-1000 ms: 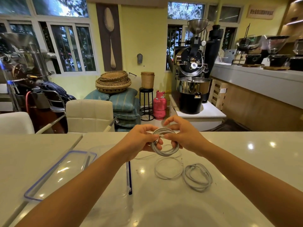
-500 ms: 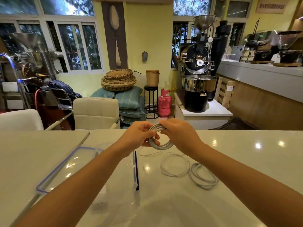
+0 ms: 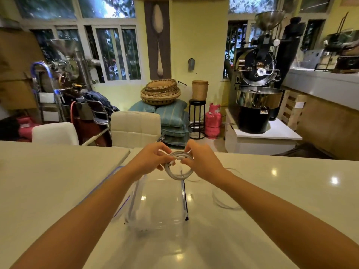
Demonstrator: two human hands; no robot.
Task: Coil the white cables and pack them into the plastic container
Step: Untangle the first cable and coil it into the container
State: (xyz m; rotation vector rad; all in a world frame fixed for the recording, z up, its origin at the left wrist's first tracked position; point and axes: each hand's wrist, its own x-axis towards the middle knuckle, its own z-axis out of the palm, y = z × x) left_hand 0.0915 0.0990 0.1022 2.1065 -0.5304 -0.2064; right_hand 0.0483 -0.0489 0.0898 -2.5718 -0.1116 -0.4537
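Note:
A white cable wound into a small coil (image 3: 179,172) hangs in the air between both hands, above the far edge of the clear plastic container (image 3: 155,220). My left hand (image 3: 150,159) pinches the coil's left side. My right hand (image 3: 202,162) pinches its top right, near a white plug end. The container stands open on the white table, with a dark blue strip along its right rim. A thin white cable loop (image 3: 223,200) lies flat on the table to the right of the container, partly hidden by my right forearm.
The container's lid (image 3: 108,183), clear with a blue rim, lies left of the container, mostly hidden under my left forearm. The white table (image 3: 291,191) stretches wide to both sides. Two cream chairs (image 3: 136,127) stand behind its far edge.
The view has swung left, so the container now sits straight below the hands. The hands carried the coil leftward from above the loose cables to above the container.

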